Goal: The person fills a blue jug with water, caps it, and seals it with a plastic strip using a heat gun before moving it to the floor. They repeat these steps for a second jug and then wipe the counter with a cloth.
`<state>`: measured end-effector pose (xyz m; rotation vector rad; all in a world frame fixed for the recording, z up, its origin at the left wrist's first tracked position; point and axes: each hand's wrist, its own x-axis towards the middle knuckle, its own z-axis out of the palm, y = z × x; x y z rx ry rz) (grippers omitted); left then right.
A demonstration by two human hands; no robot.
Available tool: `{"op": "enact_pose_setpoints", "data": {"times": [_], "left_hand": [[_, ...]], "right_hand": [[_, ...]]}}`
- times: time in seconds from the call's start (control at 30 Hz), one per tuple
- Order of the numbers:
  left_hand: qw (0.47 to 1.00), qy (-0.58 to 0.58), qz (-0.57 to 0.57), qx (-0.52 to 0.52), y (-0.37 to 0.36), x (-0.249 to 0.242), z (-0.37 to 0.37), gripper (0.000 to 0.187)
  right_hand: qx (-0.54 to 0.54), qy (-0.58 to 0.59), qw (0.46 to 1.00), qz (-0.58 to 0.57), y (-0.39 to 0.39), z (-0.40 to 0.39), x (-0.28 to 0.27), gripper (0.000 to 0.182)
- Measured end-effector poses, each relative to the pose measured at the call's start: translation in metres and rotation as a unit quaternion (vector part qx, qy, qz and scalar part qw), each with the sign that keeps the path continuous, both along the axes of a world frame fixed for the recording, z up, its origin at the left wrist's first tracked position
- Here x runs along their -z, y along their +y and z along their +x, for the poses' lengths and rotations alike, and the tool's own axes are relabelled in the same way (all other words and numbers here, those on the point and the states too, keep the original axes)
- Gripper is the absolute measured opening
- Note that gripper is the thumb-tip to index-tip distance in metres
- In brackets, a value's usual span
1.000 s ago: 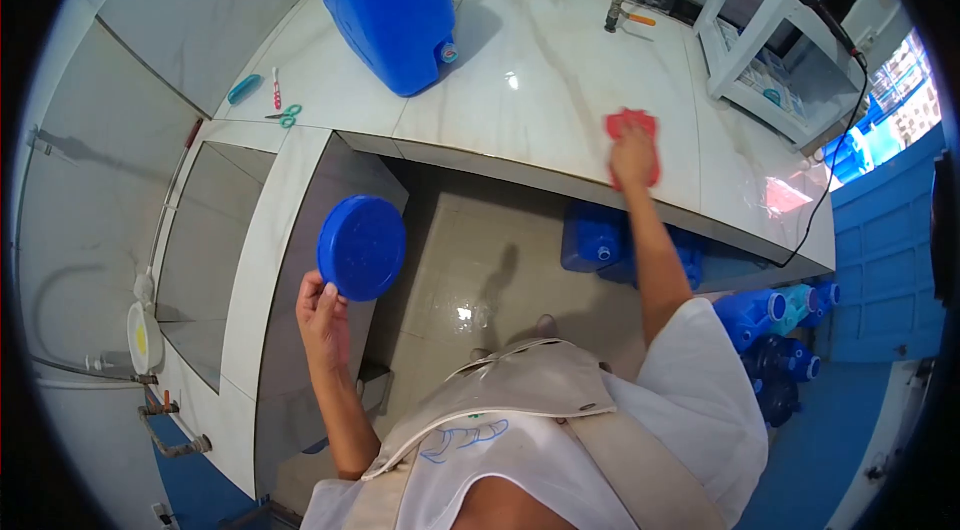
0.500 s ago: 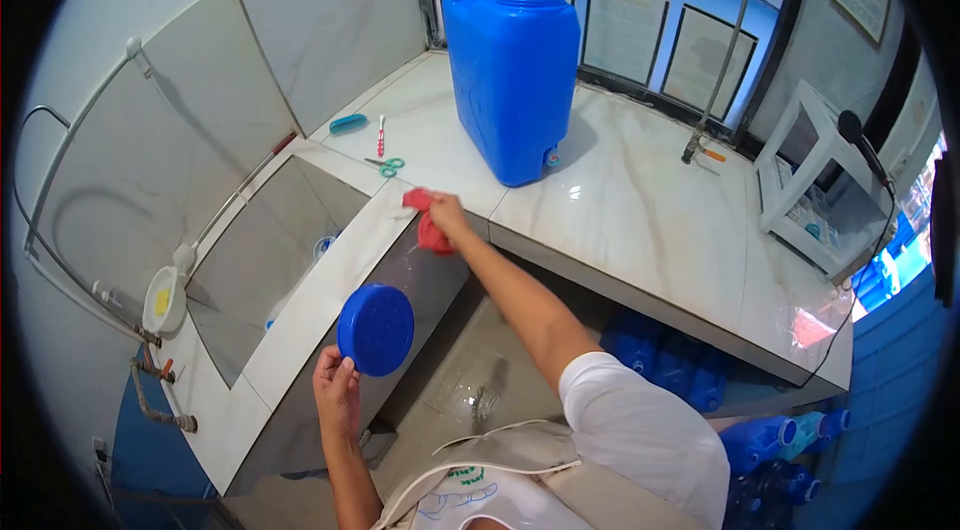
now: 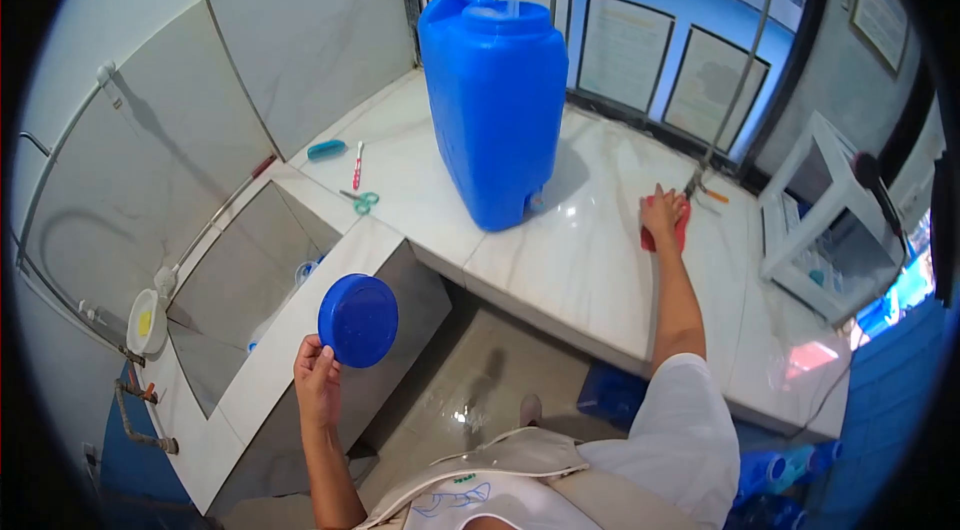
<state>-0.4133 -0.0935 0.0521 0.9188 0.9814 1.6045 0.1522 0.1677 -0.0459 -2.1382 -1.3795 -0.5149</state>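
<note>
Plainly, left fingers (image 3: 323, 356) clamp the blue lid (image 3: 358, 321) by its lower edge; right fingers (image 3: 659, 206) spread atop red cloth (image 3: 683, 228).

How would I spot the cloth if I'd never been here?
Find the tall blue container on the white counter. To its right, a cloth lies under the right hand. Its red colour sets it apart from the orange-handled tap just beyond.

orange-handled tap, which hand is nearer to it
Right. The right hand is on the red cloth, just beside the orange-handled tap; the left hand holds up the blue lid, far to the tap's left.
</note>
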Motion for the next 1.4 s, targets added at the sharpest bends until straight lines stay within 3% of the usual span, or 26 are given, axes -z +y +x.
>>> {"op": "enact_pose_setpoints", "data": {"times": [0.07,0.13,0.2,0.3,0.4,0.47,0.57,0.73,0.8,0.93,1.0,1.07,1.1,1.17,1.2,1.27,1.4], "left_hand": [[1.000,0.001,0.004,-0.019,0.030,-0.002,0.025,0.012],[0.999,0.001,0.005,-0.037,0.054,-0.007,0.048,0.012],[0.999,0.032,0.006,-0.030,0.073,-0.013,0.068,0.010],[0.997,0.067,-0.005,-0.043,0.085,-0.022,0.090,0.011],[0.997,0.063,-0.024,-0.045,0.088,-0.021,0.099,0.016],[0.996,0.071,-0.028,-0.055,0.088,-0.019,0.100,0.016],[0.995,0.081,-0.033,-0.054,0.089,-0.021,0.102,0.016],[0.990,0.135,-0.041,0.007,0.095,-0.027,0.126,0.013],[0.973,0.185,-0.040,0.133,0.105,-0.025,0.143,0.013],[0.837,0.476,0.122,0.242,0.133,-0.016,0.196,0.016],[0.783,0.522,0.195,0.275,0.143,0.005,0.227,0.016],[0.741,0.553,0.262,0.276,0.154,0.035,0.255,0.014],[0.743,0.552,0.260,0.275,0.158,0.047,0.266,0.014],[0.666,0.629,0.284,0.283,0.164,0.069,0.283,0.016],[0.668,0.627,0.284,0.283,0.167,0.080,0.287,0.016],[0.614,0.675,0.323,0.250,0.171,0.095,0.295,0.016],[0.615,0.674,0.333,0.240,0.173,0.094,0.302,0.016]], "right_hand": [[-0.112,0.033,0.993,-0.022,0.070,-0.008,0.000,0.044],[-0.317,0.030,0.945,0.072,0.157,-0.036,0.004,0.042],[-0.413,-0.002,0.905,0.099,0.201,-0.085,-0.036,0.034],[-0.467,-0.031,0.876,0.118,0.263,-0.122,-0.043,0.023],[-0.462,-0.029,0.881,0.094,0.272,-0.126,-0.040,0.019],[-0.374,-0.105,0.920,-0.057,0.265,-0.124,-0.040,0.020],[-0.301,-0.104,0.948,-0.008,0.234,-0.119,-0.035,0.025],[-0.307,-0.062,0.950,0.020,0.217,-0.100,-0.004,0.039],[-0.289,-0.070,0.955,0.007,0.214,-0.096,0.004,0.045],[-0.290,-0.051,0.955,0.036,0.222,-0.092,0.033,0.052],[-0.291,-0.019,0.956,0.035,0.226,-0.094,0.038,0.053],[-0.253,0.174,0.951,0.020,0.227,-0.100,0.034,0.052],[-0.255,0.173,0.951,0.019,0.228,-0.101,0.028,0.052],[-0.258,0.484,0.836,-0.020,0.229,-0.100,0.013,0.043],[-0.257,0.482,0.837,-0.021,0.235,-0.100,0.015,0.043],[-0.250,0.476,0.843,0.012,0.249,-0.099,0.022,0.032],[-0.299,0.460,0.834,0.060,0.242,-0.106,0.008,0.026]]}}
